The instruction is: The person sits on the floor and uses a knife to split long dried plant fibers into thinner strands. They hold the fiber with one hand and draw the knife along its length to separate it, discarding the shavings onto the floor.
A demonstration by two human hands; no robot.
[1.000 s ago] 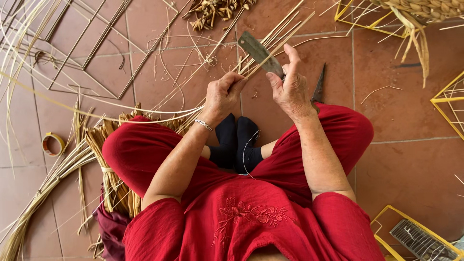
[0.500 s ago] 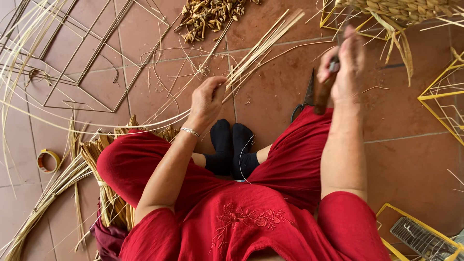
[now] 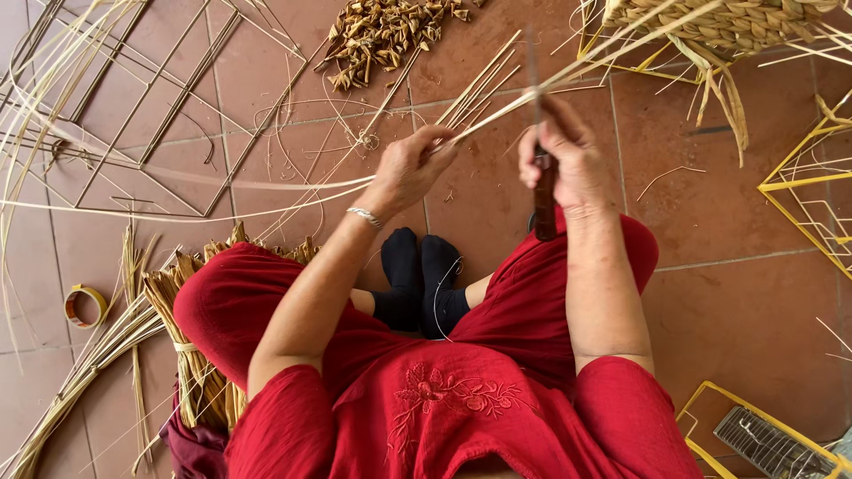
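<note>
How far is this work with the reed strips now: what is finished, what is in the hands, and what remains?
Done, it seems: a woven piece lies on a yellow wire frame at top right, and a pile of cut scraps at top. In hand: the left hand holds a long reed strip, and the right hand holds a knife against it. Left: a tied bundle of reeds and bare wire frames.

Illumination is soft, even daylight; my arms cast only faint shadows on the tiled floor [image 3: 728, 231], and no glare appears on it. My right hand [image 3: 568, 160] and the knife [image 3: 543, 191] it grips show motion blur (the blade smears to a thin streak toward 12 o'clock). My left hand [image 3: 413, 168] is sharper. Straight floor joints bow slightly at the 9 and 3 o'clock edges.
</note>
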